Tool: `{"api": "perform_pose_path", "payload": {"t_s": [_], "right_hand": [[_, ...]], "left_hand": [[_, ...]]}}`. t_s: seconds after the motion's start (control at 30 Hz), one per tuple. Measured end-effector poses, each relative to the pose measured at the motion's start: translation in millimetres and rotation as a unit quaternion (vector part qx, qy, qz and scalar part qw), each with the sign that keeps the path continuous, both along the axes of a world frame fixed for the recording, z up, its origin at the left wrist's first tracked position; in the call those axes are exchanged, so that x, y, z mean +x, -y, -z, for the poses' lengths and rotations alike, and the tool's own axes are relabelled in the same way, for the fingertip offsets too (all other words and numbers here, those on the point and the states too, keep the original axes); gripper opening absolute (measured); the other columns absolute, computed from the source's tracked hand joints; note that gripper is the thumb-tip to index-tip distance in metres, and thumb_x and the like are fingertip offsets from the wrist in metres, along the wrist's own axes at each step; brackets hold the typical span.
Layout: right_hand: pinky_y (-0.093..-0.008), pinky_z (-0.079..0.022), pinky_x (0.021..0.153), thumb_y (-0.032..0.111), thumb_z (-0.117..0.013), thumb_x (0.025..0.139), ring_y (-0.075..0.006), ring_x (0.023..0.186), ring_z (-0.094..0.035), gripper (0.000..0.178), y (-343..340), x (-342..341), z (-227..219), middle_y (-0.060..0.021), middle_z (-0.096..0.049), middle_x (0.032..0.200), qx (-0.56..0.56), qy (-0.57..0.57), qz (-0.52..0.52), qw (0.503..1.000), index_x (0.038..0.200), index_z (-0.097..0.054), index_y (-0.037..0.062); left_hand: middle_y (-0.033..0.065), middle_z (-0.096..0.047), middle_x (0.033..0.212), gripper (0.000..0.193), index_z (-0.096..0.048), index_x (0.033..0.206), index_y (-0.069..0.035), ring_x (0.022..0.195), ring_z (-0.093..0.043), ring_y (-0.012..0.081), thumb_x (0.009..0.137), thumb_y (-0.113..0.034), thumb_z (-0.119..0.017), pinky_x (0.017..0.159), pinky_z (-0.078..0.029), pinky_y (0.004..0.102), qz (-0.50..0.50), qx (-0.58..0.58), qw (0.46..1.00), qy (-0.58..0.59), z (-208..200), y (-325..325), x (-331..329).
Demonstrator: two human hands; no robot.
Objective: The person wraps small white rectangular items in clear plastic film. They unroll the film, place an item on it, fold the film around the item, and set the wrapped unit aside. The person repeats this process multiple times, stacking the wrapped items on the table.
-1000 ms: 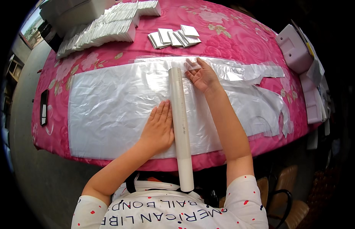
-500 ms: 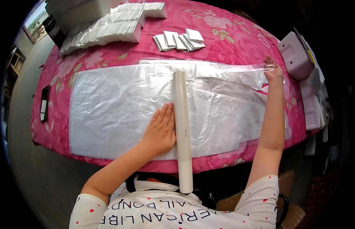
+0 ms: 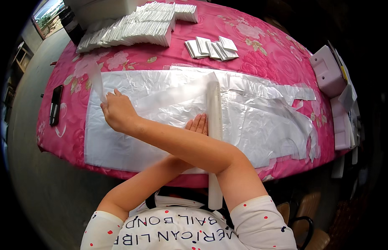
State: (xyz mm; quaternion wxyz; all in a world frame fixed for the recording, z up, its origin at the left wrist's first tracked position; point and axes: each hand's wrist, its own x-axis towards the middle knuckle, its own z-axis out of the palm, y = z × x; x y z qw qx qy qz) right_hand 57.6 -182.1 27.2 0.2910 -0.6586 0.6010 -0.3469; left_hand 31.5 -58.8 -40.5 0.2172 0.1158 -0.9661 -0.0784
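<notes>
A stack of clear plastic sheets or bags point(image 3: 260, 129) lies spread across the table. A long pale tube point(image 3: 215, 112) rests on it, its near end jutting past the table edge. My left hand point(image 3: 197, 123) lies flat on the plastic, fingers out, close beside the tube's left side. Crossing over my left forearm, my right arm reaches to the left. My right hand point(image 3: 119, 111) is closed on a thin plastic sheet point(image 3: 97, 83), which stands up blurred beyond the fingers and stretches back toward the tube. My left wrist is partly hidden under the right forearm.
Rows of white folded packets point(image 3: 131, 31) fill the far left, with a smaller pile point(image 3: 212, 48) nearer the middle. A phone point(image 3: 55, 105) lies on the pink flowered cloth point(image 3: 269, 62) at left. White foam boxes point(image 3: 327, 68) stand along the right edge.
My right hand has swept from the far right across to the left, drawing a plastic sheet over the tube. My left hand stays flat beside the tube. The whole view has shifted slightly.
</notes>
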Motion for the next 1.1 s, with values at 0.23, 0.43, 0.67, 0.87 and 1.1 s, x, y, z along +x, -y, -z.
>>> {"api": "perform_pose_path", "payload": {"t_s": [0.23, 0.43, 0.67, 0.87, 1.1], "right_hand": [[-0.0474, -0.016, 0.109, 0.027, -0.056, 0.084, -0.038, 0.135, -0.014, 0.057, 0, 49, 55, -0.024, -0.026, 0.142, -0.012, -0.122, -0.039, 0.992, 0.13, -0.039, -0.0025], [-0.0453, -0.024, 0.107, 0.023, -0.061, 0.082, -0.0375, 0.133, -0.022, 0.056, -80, -40, -7, -0.0206, -0.035, 0.137, -0.119, -0.076, -0.055, 0.988, 0.128, -0.042, -0.001], [-0.0417, -0.039, 0.097, 0.013, -0.063, 0.079, -0.0338, 0.121, -0.044, 0.039, -217, -159, -5, -0.0137, -0.052, 0.124, -0.134, -0.181, 0.135, 0.965, 0.116, -0.055, 0.003], [-0.0406, -0.037, 0.099, 0.021, -0.058, 0.083, -0.0339, 0.122, -0.043, 0.043, -256, -178, 15, -0.0158, -0.048, 0.129, -0.09, -0.188, 0.133, 0.969, 0.12, -0.052, 0.0015], [-0.0403, -0.032, 0.103, 0.033, -0.054, 0.085, -0.0332, 0.128, -0.035, 0.053, -253, -176, 17, -0.0161, -0.039, 0.137, -0.065, -0.224, 0.04, 0.972, 0.129, -0.045, 0.0043]], "left_hand": [[0.0311, -0.028, 0.138, 0.056, -0.033, 0.13, 0.014, 0.132, -0.026, 0.0392, 0.088, -0.023, -0.038, 0.106, -0.024, 0.0484, -0.003, 0.026, 1.0, 0.0, 14, -2, -10], [0.0265, -0.034, 0.136, 0.052, -0.033, 0.132, 0.008, 0.129, -0.033, 0.0359, 0.089, -0.021, -0.04, 0.105, -0.027, 0.0452, 0.004, 0.162, 0.98, -0.119, -6, 12, 10], [0.0131, -0.049, 0.126, 0.037, -0.045, 0.123, 0.002, 0.12, -0.043, 0.022, 0.092, -0.018, -0.039, 0.1, -0.034, 0.0346, -0.017, 0.689, 0.679, -0.255, -54, 72, -38], [0.0183, -0.045, 0.122, 0.052, -0.035, 0.125, 0.009, 0.117, -0.043, 0.0251, 0.094, -0.033, -0.037, 0.101, -0.034, 0.0354, -0.102, 0.87, 0.424, -0.231, -46, 88, -82], [0.0189, -0.046, 0.12, 0.044, -0.039, 0.119, 0.009, 0.114, -0.046, 0.0244, 0.094, -0.027, -0.038, 0.099, -0.039, 0.0345, -0.138, 0.868, 0.4, -0.259, -40, 93, -74]]}}
